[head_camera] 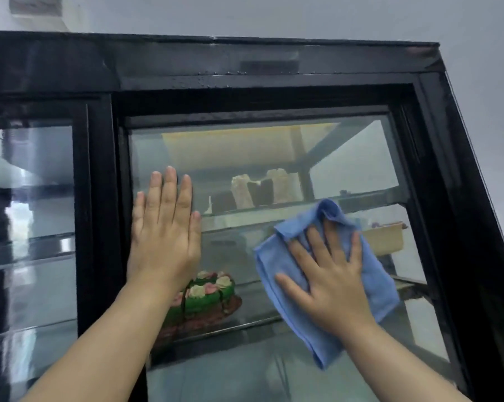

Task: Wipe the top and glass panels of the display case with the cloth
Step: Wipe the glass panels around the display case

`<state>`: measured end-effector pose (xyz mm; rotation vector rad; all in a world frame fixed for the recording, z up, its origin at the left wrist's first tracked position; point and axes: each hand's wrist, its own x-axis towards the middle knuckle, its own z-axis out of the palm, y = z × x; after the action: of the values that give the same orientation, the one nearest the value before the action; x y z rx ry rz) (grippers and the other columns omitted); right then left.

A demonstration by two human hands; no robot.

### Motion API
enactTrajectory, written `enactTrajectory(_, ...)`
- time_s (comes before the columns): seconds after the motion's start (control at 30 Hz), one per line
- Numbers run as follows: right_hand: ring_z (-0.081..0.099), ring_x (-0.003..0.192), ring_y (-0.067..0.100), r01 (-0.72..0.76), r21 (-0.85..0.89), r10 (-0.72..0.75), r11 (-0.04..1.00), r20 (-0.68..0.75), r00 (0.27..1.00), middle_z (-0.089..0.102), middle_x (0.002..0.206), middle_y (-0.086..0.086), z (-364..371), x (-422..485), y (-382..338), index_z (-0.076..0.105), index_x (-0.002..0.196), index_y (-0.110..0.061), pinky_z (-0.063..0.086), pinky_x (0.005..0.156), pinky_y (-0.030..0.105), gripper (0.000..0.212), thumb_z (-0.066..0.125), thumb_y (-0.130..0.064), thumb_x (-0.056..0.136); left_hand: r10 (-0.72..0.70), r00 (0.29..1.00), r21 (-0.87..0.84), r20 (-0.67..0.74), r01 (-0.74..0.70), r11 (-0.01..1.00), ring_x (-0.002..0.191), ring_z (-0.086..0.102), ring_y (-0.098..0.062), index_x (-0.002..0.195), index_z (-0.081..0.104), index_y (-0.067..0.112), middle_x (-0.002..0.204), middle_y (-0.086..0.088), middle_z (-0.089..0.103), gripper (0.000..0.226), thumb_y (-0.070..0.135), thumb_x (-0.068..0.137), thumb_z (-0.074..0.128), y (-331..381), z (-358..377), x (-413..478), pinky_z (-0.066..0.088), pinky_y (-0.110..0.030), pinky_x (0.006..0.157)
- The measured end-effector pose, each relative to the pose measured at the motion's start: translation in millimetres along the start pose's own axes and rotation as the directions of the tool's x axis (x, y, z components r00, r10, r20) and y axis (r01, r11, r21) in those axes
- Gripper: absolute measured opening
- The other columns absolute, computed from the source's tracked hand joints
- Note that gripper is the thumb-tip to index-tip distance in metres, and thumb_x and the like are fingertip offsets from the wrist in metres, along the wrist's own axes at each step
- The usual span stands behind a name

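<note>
Black-framed display case [262, 91] fills the view; against its right glass panel [245, 158] the blue cloth [372, 274] lies pressed by the right hand [329, 285], fingers spread flat. Left hand [165, 236] rests open-palmed near the panel's left edge, green cake [204, 297] behind it.

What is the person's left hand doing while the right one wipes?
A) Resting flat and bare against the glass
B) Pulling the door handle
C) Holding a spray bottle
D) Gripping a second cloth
A: the left hand lies open with fingers together, palm flat on the glass panel, holding nothing, while the right hand presses the blue cloth against the same pane.
</note>
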<state>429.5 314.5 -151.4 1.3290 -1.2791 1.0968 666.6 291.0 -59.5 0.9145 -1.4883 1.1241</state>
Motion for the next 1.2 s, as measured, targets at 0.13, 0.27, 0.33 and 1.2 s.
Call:
enactTrajectory(0.13,0.006,0.146,0.031,-0.653,0.035,0.652,0.756,0.045,0.757,0.012,0.159,0.005,-11,18,49,0.026,0.148,-0.032,0.005,0.110,0.066,0.074,0.021,-0.069,0.083,-0.021,0.998,-0.037,-0.055,0.019,0.999,0.145,-0.003,-0.021,0.150,0.015,0.012,0.159,-0.009,0.009,0.055,0.030,0.099,0.019,3,-4,-1,-0.015,-0.035,0.116)
enactTrajectory(0.27,-0.008,0.146,0.032,-0.615,0.101,0.617,0.782,0.002,0.787,-0.006,0.161,0.001,-7,56,-43,0.000,0.149,-0.042,-0.004,0.107,0.068,0.079,0.016,-0.077,0.080,-0.195,0.980,-0.224,-0.042,0.181,0.957,0.145,0.006,-0.021,0.148,0.025,0.010,0.157,-0.008,0.020,0.054,0.026,0.097,0.026,24,-13,-56,-0.006,-0.031,0.117)
enactTrajectory(0.33,-0.002,0.147,0.032,-0.298,0.069,0.298,0.952,0.005,0.954,0.002,0.161,0.000,0,18,-80,0.007,0.148,-0.044,-0.005,0.106,0.068,0.084,0.025,-0.082,0.075,-0.182,0.983,-0.153,-0.035,0.175,0.973,0.144,0.012,-0.025,0.146,0.028,0.006,0.154,-0.012,0.025,0.054,0.027,0.096,0.026,29,-12,-92,0.000,-0.032,0.117)
enactTrajectory(1.2,0.015,0.143,0.035,-0.513,-0.032,0.513,0.858,0.116,0.851,0.021,0.156,0.005,17,-135,-115,0.017,0.148,-0.037,0.007,0.106,0.068,0.073,0.022,-0.074,0.085,-0.187,0.967,-0.073,0.176,0.202,0.977,0.144,0.002,-0.040,0.151,0.005,0.010,0.158,-0.017,0.004,0.054,0.028,0.100,0.013,39,-11,-119,-0.001,-0.052,0.117)
